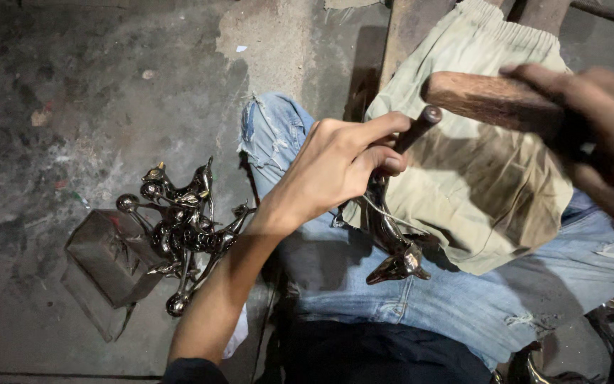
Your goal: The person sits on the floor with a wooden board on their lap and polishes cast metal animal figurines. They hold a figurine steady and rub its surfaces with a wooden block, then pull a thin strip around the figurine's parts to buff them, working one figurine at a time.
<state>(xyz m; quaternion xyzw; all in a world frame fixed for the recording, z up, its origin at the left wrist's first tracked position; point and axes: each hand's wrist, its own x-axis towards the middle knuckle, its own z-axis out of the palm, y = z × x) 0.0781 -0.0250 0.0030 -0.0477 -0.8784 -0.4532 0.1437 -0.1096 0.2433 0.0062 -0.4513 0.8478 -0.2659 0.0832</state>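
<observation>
cloth (pixel 477 185): lying on the lap, over the jeans (pixel 406 291)
metal figurine (pixel 392 242): sitting at the cloth's left edge, head hanging just past it, onto the jeans
left hand (pixel 335 167): sitting at the cloth's left edge, above the figurine
punch (pixel 415 129): sticking up over the cloth
mallet (pixel 495 99): hanging above the cloth, right of the punch
right hand (pixel 598 135): hanging over the cloth's right side
figurine pile (pixel 179 227): lying on the floor, well left of the cloth
metal box (pixel 108 259): lying just left of the pile

A small metalworking shop, worked at floor level. Below and left of the left hand (pixel 335 167) a heap of shiny cast metal figures (pixel 179 227) lies on a stained, dusty concrete floor (pixel 72 92) beside a metal box (pixel 104 259). A worn cloth (pixel 477 178) covers the lap under the right hand (pixel 598 135), which grips a wooden tool handle (pixel 492 99).
</observation>
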